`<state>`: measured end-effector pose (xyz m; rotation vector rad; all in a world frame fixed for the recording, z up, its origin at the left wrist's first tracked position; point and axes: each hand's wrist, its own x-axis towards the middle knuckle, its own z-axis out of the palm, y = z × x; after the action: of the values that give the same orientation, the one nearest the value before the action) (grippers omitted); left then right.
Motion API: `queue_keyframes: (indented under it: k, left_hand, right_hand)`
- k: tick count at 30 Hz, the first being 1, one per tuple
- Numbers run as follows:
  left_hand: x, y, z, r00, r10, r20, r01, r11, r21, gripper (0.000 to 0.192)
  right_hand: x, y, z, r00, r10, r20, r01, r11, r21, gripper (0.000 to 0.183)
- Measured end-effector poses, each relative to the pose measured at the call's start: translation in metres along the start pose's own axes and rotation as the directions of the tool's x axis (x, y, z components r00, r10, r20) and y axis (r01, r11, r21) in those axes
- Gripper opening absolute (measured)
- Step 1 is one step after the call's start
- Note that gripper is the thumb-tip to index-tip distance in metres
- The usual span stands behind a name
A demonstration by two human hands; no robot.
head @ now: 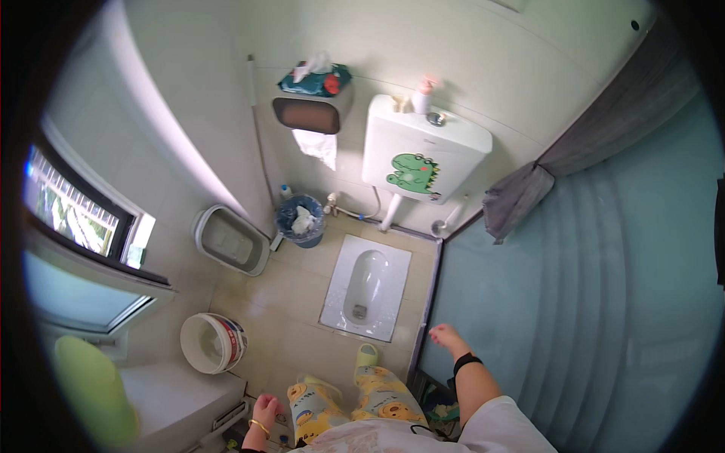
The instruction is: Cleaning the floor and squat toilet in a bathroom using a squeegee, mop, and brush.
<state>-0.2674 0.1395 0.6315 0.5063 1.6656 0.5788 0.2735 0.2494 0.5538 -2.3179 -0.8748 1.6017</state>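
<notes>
My left hand [267, 409], with a gold-coloured bangle at its wrist, hangs low near my left leg, its fingers curled; whether it holds anything small cannot be told. My right hand [446, 335] is raised beside the frosted glass partition [487, 306], with a black band on the wrist. Its fingers are bent, and no held object shows. Before me a white ceramic squat toilet [368, 289] is set in the tiled floor. Behind it a white cistern [425, 150] with a green dinosaur sticker is on the wall, bearing a pump bottle [422, 101].
A lined waste bin [300, 221], a grey plastic basin [232, 240] and a white bucket [212, 342] stand at the left. A tissue box [308, 115] with a wipes pack [317, 81] is on the wall. A toilet brush [440, 227] stands in the back right corner.
</notes>
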Motion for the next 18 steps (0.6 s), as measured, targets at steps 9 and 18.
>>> queue_keyframes:
  k: [9, 18]
  left_hand:
    - [0.102, 0.103, 0.066, 0.962, 0.036, 0.272, -0.121, 0.945, 0.305, 0.017]
    - [0.203, 0.140, 0.066, 0.969, -0.098, 0.228, -0.014, 0.896, 0.445, 0.015]
  right_hand:
    - [0.040, -0.129, -0.124, 0.945, -0.017, -0.328, 0.160, 0.896, 0.415, 0.019]
    - [0.132, -0.195, -0.155, 0.887, 0.065, -0.457, 0.189, 0.853, 0.486, 0.017]
